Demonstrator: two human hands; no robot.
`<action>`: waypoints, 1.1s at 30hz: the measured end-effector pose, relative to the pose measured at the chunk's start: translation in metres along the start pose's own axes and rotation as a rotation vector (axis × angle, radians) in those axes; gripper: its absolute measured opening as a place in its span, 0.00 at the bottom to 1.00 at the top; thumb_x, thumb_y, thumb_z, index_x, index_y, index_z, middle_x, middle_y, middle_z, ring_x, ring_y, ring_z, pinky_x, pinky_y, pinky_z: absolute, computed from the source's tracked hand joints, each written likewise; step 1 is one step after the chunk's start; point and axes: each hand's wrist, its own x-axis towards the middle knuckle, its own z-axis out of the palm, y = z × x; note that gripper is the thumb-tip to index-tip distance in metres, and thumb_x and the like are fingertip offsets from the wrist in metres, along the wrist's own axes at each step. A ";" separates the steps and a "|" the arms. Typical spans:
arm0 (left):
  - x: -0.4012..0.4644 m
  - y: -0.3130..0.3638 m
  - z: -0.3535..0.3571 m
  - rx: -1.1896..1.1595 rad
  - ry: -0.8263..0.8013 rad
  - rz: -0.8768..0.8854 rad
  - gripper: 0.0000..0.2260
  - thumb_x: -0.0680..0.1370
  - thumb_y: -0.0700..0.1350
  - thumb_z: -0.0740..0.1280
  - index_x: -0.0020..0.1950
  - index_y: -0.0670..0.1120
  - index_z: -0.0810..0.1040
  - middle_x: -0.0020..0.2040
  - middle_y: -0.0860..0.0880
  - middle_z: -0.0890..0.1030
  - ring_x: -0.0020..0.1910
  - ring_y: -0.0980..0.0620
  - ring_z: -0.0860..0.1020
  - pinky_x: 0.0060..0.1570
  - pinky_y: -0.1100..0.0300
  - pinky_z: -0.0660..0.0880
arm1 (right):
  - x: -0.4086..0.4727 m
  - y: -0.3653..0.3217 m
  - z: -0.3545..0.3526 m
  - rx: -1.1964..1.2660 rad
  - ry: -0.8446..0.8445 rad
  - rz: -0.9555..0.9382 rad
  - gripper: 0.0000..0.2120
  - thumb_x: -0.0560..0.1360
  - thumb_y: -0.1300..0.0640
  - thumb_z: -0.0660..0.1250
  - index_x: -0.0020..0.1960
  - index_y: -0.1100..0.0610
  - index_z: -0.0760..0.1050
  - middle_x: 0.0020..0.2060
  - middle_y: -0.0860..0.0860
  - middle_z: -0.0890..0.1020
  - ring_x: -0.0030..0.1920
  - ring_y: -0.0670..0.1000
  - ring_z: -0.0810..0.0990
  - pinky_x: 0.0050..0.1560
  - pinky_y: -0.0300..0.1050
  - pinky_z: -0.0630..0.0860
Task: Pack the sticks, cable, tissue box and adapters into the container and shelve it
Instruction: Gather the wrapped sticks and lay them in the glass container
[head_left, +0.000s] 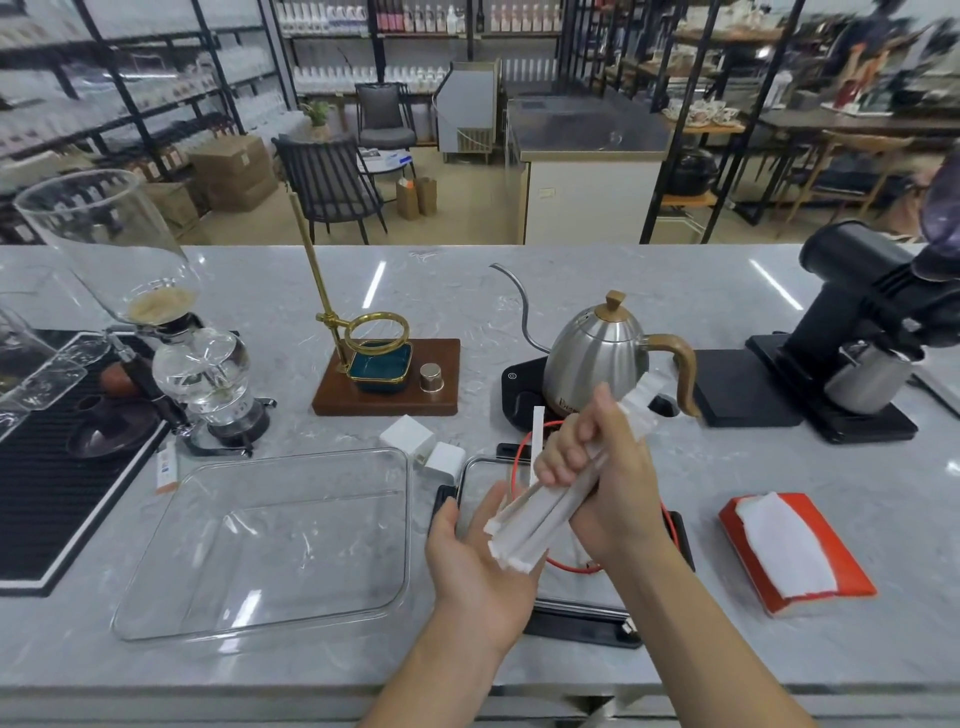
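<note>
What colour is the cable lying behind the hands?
Red-orange cable, seen in the head view.

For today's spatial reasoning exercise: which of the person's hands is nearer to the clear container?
Left. The left hand lies open just right of the clear container, under the stick ends. The right hand grips the wrapped sticks farther right.

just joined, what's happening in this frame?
A person at a marble counter is gathering a bundle of white sticks. The right hand grips the bundle, and its lower end rests on the open left hand. The clear container to the left has nothing in it yet. Two white adapters sit just behind it, the red cable lies under the hands, and the red tissue box waits to the right.
</note>
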 end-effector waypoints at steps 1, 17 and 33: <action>0.000 0.000 0.002 -0.005 -0.003 0.019 0.25 0.80 0.59 0.58 0.63 0.40 0.79 0.60 0.36 0.81 0.63 0.36 0.78 0.68 0.45 0.70 | -0.001 0.003 -0.001 -0.008 -0.001 0.022 0.20 0.76 0.49 0.65 0.29 0.56 0.66 0.21 0.50 0.64 0.21 0.48 0.65 0.26 0.41 0.69; -0.001 -0.003 0.013 0.068 -0.075 0.190 0.23 0.81 0.57 0.58 0.65 0.43 0.78 0.62 0.40 0.81 0.64 0.40 0.78 0.68 0.45 0.70 | -0.009 0.014 -0.010 -0.070 0.113 0.092 0.21 0.79 0.57 0.60 0.29 0.57 0.60 0.27 0.56 0.71 0.28 0.53 0.73 0.35 0.46 0.74; -0.006 0.020 -0.003 1.296 -0.486 0.125 0.15 0.69 0.44 0.74 0.53 0.42 0.80 0.44 0.46 0.84 0.46 0.46 0.82 0.50 0.52 0.78 | 0.000 -0.005 -0.023 -0.841 0.125 0.095 0.18 0.74 0.58 0.66 0.26 0.57 0.71 0.26 0.51 0.74 0.29 0.47 0.71 0.34 0.42 0.68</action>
